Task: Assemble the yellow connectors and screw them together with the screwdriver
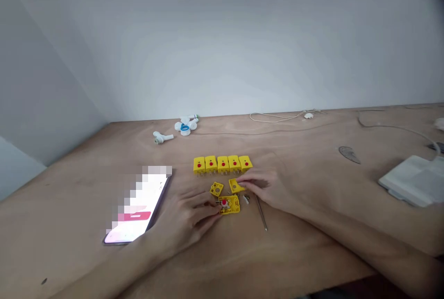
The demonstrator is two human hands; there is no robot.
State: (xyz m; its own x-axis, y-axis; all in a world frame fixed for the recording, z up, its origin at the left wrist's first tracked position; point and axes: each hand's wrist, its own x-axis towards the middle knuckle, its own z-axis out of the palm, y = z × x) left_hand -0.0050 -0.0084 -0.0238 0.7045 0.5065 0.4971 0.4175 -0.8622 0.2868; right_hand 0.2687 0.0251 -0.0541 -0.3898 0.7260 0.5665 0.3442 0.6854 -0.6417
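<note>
My left hand (194,211) grips the left end of an open yellow plug housing (236,205) lying on the table, with a red button (224,202) and small inner parts in it. Between the fingertips of my right hand (262,184) is a yellow plug cover (235,186), just beyond the housing. A small yellow plate with holes (217,189) lies between the hands. Tiny loose parts (246,198) sit right of the housing. Below my right hand a thin metal screwdriver shaft (262,213) points toward me; its upper end is hidden by the hand.
Behind the hands stands a row of several yellow plugs (223,164) with red buttons and metal pins. A lit phone (138,211) lies to the left. White plastic fittings (185,125), a thin cable (274,118) and a white box (412,180) are farther off.
</note>
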